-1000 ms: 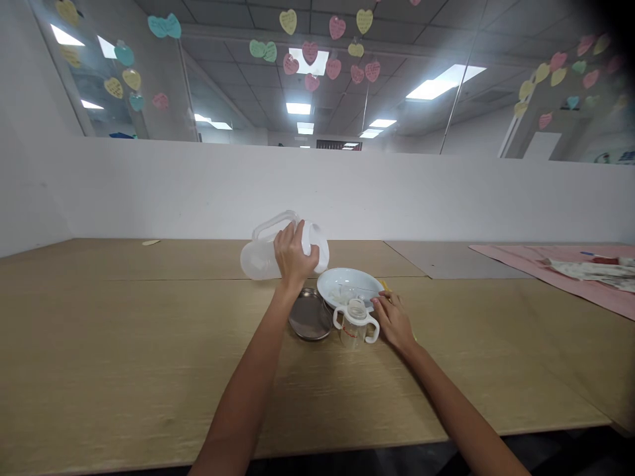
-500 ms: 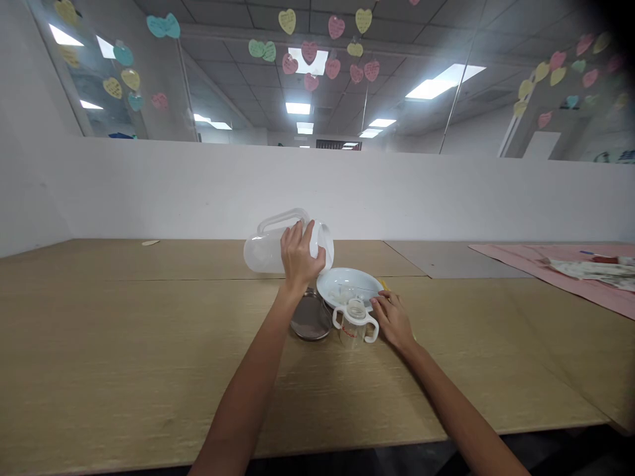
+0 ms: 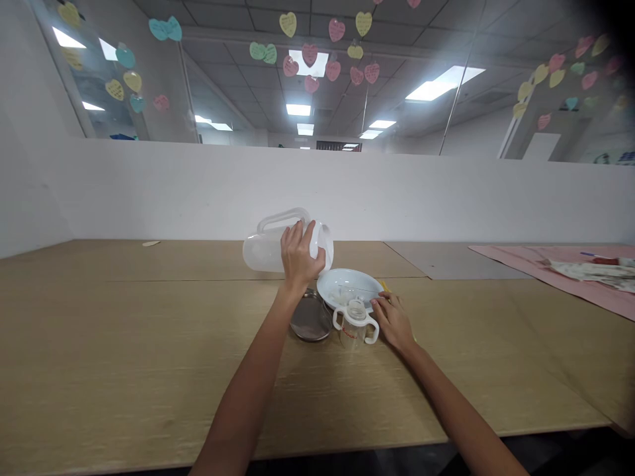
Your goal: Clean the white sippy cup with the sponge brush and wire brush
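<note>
My left hand (image 3: 299,258) is wrapped round a clear plastic pitcher (image 3: 262,251), which lies tipped on its side with its handle up and its mouth to the right, beside the rim of a white bowl (image 3: 367,281). Clear pieces or liquid show in the bowl, too faint to name. At the bowl's right rim is my right hand (image 3: 391,319), its fingers bent against the edge. A clear baby bottle (image 3: 353,334) with two white handles stands in front of the bowl, close to that hand. Left of the bottle lies a dark round shallow tray (image 3: 311,320).
A thin yellow object (image 3: 384,286) pokes out behind my right hand. On the right side of the wooden table (image 3: 149,357) is a pink cloth (image 3: 526,261) with things on it. A small pale piece (image 3: 151,243) lies near the white wall (image 3: 198,192).
</note>
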Demonstrator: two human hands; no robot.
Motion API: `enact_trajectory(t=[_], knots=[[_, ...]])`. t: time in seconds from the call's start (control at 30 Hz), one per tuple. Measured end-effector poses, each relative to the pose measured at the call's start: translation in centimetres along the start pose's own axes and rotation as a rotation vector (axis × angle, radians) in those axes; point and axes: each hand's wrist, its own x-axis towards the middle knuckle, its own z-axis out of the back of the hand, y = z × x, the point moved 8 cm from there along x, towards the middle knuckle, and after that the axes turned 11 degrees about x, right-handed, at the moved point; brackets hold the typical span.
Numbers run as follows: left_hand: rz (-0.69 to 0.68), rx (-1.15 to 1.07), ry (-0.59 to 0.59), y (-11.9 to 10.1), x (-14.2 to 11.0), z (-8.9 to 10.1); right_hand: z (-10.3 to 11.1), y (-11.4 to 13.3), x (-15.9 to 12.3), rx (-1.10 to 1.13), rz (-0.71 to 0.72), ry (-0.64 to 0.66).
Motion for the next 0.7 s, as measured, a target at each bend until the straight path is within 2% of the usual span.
enact_trajectory(t=[0.7], knots=[[-0.025,0.036,-0.083,-0.2,0.15,0.66,0.14,0.1,0.03,-0.012,0.005,-0.001]])
